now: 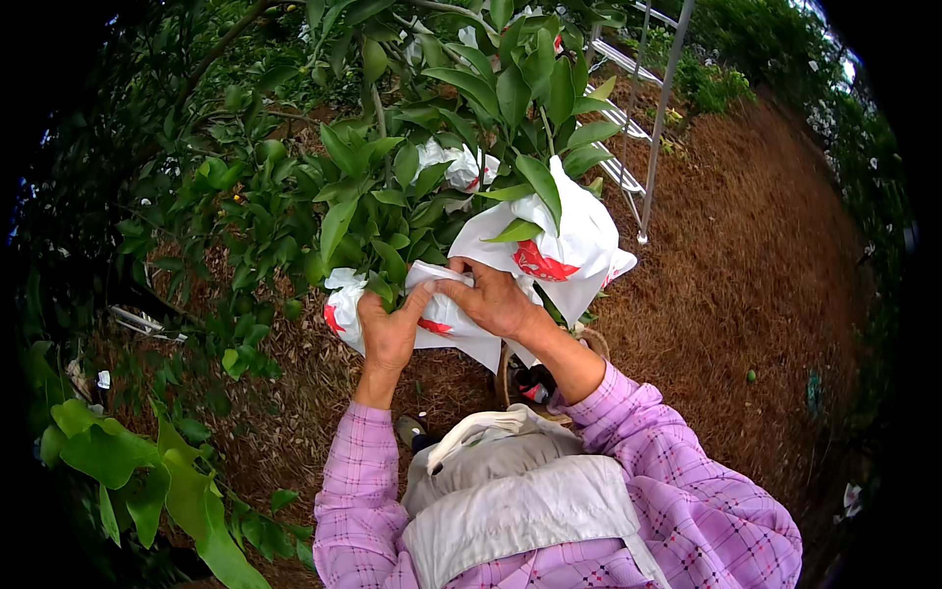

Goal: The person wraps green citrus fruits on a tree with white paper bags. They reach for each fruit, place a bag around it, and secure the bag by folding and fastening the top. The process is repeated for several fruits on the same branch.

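My left hand (388, 330) and my right hand (489, 296) meet at a white paper fruit bag (460, 331) with a red print, pinching its upper edge between thumbs and fingers. Whatever the bag encloses is hidden. Left of my left hand, a second wrapped bag (344, 309) hangs among the leaves. Just above my right hand hangs a larger white bag (578, 232), gathered to a point at the top around a leafy twig (547, 132). Farther back in the foliage is another white bag (464, 166).
Green branches (353, 162) crowd the left and upper view. A metal stepladder (655, 125) stands at the upper right. At my waist, an apron pouch (489, 434) holds a stack of white paper. A small green fruit (751, 376) lies on the brown ground (721, 294).
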`<state>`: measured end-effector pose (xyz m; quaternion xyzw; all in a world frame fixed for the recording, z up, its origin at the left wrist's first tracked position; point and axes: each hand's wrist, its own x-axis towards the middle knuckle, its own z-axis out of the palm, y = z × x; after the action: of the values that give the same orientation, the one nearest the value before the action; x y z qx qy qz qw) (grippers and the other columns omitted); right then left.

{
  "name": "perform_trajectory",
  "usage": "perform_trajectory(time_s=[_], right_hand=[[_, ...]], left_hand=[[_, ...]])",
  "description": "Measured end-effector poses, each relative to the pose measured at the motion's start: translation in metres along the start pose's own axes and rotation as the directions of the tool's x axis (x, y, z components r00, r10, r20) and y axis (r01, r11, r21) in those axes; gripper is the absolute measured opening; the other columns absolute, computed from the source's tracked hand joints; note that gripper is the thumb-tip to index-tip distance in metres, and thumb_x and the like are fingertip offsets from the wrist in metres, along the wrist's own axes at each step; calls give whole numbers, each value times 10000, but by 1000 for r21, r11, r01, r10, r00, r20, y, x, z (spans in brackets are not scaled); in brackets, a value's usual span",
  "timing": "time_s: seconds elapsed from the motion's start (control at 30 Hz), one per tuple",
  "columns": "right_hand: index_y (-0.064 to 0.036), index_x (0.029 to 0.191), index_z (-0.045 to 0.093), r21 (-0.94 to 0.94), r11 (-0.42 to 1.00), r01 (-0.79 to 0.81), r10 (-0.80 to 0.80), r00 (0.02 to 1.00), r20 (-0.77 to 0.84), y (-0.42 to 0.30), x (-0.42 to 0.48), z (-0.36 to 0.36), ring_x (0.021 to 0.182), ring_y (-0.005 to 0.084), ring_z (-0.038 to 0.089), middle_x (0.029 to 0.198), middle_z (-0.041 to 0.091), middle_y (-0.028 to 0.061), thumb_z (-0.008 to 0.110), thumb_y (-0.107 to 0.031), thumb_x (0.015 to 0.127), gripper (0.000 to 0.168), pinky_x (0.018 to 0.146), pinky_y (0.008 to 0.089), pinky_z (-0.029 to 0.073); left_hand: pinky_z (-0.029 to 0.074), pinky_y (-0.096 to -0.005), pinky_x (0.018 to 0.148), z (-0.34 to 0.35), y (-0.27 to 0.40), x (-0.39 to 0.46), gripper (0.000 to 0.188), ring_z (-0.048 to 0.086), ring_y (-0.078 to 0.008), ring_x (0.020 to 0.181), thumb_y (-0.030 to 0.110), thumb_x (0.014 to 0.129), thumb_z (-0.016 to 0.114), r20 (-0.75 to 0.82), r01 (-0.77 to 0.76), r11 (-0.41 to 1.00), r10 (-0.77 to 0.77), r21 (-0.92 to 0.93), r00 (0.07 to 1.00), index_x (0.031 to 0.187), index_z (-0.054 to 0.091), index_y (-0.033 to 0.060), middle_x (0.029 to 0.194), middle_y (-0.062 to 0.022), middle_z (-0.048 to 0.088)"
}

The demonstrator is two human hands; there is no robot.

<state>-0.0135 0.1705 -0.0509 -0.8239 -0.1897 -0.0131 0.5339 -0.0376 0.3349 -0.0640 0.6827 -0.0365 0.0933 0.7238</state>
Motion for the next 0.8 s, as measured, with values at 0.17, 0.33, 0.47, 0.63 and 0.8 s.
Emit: perform_trajectory(time_s=[0.17, 0.33, 0.47, 0.63, 0.8], right_hand=[[-53, 968, 516, 337, 940, -46, 25, 997, 67, 13, 4, -4, 880, 106, 480, 962, 525, 21, 721, -224, 809, 310, 778, 256, 428], [-20, 1194, 486, 403, 900, -166, 95, 977, 190, 3, 5, -8, 981, 143, 513, 1037, 561, 54, 699, -275, 821, 500, 887, 286, 421], [-19, 1117, 554, 324, 922, -212, 129, 957, 259, 22, 14, 2, 902, 143, 531, 1003, 600, 70, 648, -266, 843, 381, 814, 294, 451], [-29, 886, 645, 2, 991, -131, 128, 969, 212, 37, 22, 13, 676, 140, 523, 749, 613, 28, 641, -259, 815, 241, 616, 296, 448], [-35, 862, 644, 27, 995, -95, 89, 979, 182, 39, 20, 12, 654, 156, 532, 734, 618, 31, 644, -242, 816, 212, 607, 298, 442]], left_hand=[[469, -281, 808, 10, -9, 0, 317, 569, -130, 910, -18, 843, 598, -63, 16, 979, -30, -205, 998, 1154, 537, -14, 1030, -55, 607], [472, -271, 746, 23, -23, -11, 292, 573, -128, 856, -28, 834, 589, -122, 59, 859, -140, -509, 983, 1114, 530, 29, 965, -31, 594], [475, -278, 729, 32, -20, -15, 282, 572, -139, 834, -55, 813, 587, -193, 85, 754, -273, -652, 943, 1071, 538, 47, 910, -28, 583], [470, -279, 783, 33, -21, -17, 318, 563, -140, 859, -94, 804, 568, -277, 16, 756, -260, -654, 925, 1095, 546, 31, 974, -28, 581], [490, -329, 845, 29, -28, -20, 425, 567, -179, 945, -114, 820, 554, -277, -7, 779, -215, -627, 937, 1211, 490, 41, 1087, -63, 562]])
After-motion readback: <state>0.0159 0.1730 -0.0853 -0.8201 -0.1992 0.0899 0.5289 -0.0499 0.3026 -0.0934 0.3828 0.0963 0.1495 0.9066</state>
